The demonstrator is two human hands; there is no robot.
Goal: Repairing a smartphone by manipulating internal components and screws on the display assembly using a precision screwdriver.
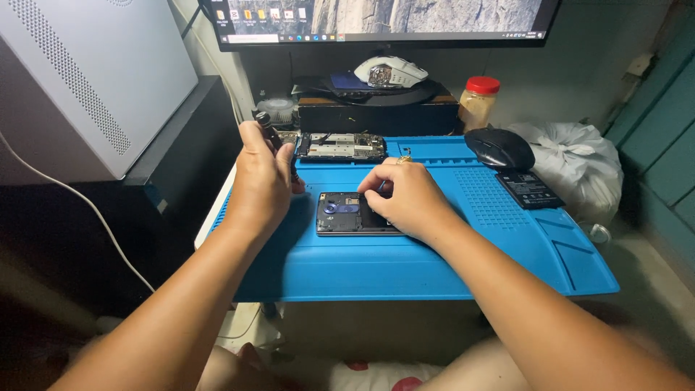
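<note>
From over the person's head, a blue work mat covers the small counter, and its near edge and right half lie bare, which leaves the most room to move. An opened phone lies flat near the middle of the mat, its right end under the right hand, whose fingers are curled down onto it; whether they pinch anything I cannot tell. The left hand is just left of the phone, its grip pressed around a dark screwdriver whose handle sticks up above the thumb. Behind both hands a second stripped phone frame lies along the mat's far edge, close to the knuckles. A black mouse and a flat black battery sit at the far right corner, well apart from the hands. A jar with a red lid and a white plastic bag crowd the right rear, and a grey computer case walls the left.
</note>
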